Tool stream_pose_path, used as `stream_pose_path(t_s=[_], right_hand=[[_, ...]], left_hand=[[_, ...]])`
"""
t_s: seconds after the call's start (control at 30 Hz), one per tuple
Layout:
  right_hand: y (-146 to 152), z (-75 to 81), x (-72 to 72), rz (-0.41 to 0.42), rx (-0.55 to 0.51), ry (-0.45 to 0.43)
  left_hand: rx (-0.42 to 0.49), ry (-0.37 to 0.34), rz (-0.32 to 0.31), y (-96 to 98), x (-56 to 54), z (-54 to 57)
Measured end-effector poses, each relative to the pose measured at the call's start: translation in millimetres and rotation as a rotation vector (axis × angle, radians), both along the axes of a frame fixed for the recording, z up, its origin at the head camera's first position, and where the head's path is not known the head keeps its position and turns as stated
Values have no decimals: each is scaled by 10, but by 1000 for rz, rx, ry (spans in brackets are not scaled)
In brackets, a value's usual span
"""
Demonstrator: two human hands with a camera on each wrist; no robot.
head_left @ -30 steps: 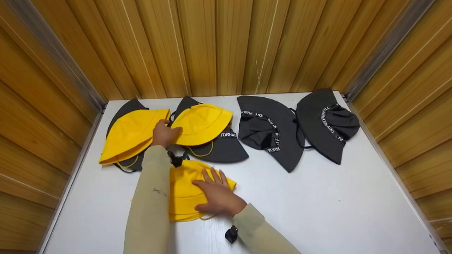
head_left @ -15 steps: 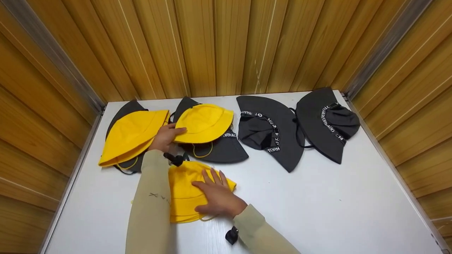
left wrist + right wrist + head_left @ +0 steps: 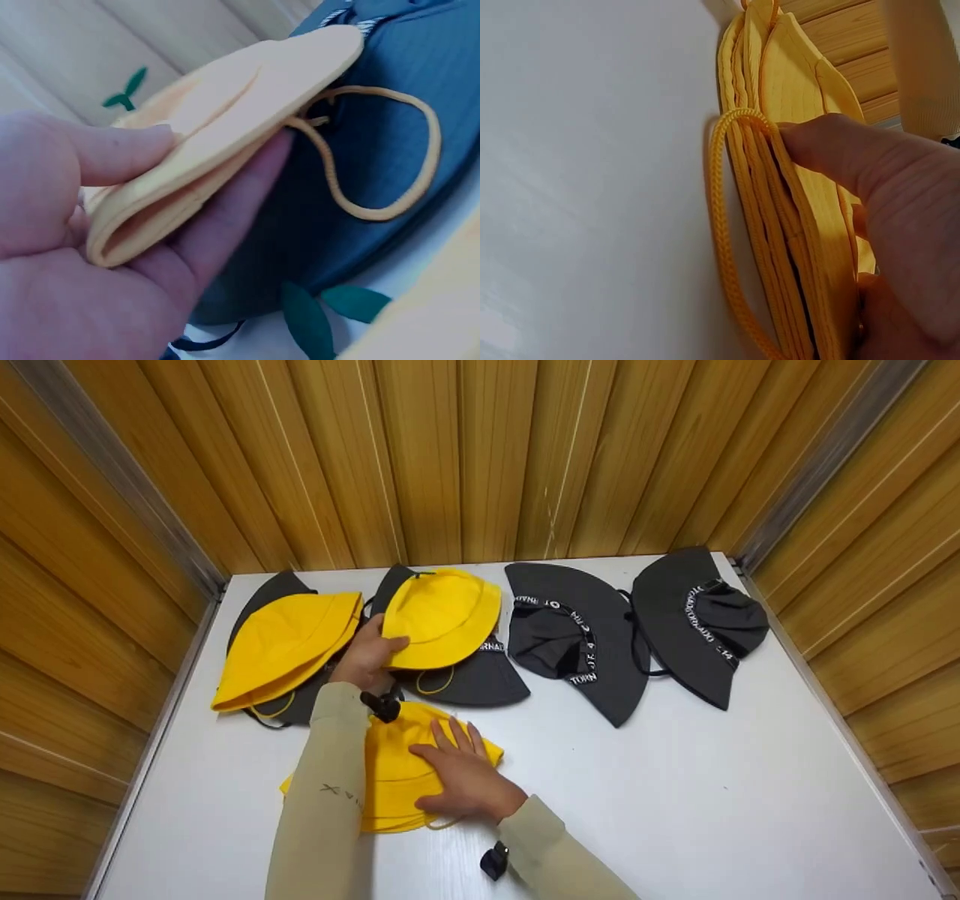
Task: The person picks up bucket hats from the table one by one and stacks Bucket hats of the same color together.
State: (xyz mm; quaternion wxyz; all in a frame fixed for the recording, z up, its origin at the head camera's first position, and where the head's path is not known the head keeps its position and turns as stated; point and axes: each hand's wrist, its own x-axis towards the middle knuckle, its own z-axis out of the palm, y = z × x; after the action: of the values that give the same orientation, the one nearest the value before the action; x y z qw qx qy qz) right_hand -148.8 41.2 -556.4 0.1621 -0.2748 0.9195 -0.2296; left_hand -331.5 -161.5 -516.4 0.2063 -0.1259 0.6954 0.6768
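My left hand (image 3: 367, 654) pinches the left edge of a small yellow bucket hat (image 3: 442, 615), thumb on top and fingers beneath the brim. In the left wrist view this brim (image 3: 225, 127) is folded flat, with a yellow cord loop (image 3: 431, 150) hanging from it. Under it lies a dark grey bucket hat (image 3: 472, 686) with white lettering. Nearer the front, my right hand (image 3: 469, 774) rests with spread fingers on another yellow hat (image 3: 394, 791), partly hidden by the left sleeve. The right wrist view shows several brim layers (image 3: 780, 225) stacked there.
At the left, a yellow hat (image 3: 289, 637) lies over a dark hat (image 3: 259, 592). Two more dark bucket hats, one inner (image 3: 577, 585) and one outer (image 3: 667, 607), lie to the right along the back. Wood-look panels (image 3: 487, 457) wall in the white table (image 3: 675, 802).
The left hand has shifted slightly right and pushed the pinched yellow hat right and up over the dark one, turning it a little. The right hand has stayed in place.
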Motion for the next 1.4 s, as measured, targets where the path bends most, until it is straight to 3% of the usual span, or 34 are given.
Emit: stream_pose_path(t_s=[0.17,0.43,0.6,0.73,0.9,1.03,1.17,1.23,1.3,1.4], right_hand=[[8,6,-19,-11,1,13],[23,-22,7,-2,-24,-13],[59,-31,-4,-12,-87,-51],[149,-19,-59,-24,-234,-118],[381,73,-166,-147,-589,-186],[723,363,-344,-296,-806,-36],[1127,746,-551,-411,-905,289],[1313,939,-648,-436,-895,445],[1474,1128,-740,-432,-833,542],[1653,1376,-855,-390,-693,551]], left_hand=[[-150,180,-91,67,80,126],[-232,292,-163,126,223,402],[-249,418,-209,145,340,579],[-254,544,-231,157,435,731],[-248,638,-240,150,579,905],[-245,639,-257,123,682,1035],[-279,659,-287,71,787,1111],[-293,672,-310,49,826,1135],[-303,683,-337,37,856,1160],[-316,689,-383,34,894,1195]])
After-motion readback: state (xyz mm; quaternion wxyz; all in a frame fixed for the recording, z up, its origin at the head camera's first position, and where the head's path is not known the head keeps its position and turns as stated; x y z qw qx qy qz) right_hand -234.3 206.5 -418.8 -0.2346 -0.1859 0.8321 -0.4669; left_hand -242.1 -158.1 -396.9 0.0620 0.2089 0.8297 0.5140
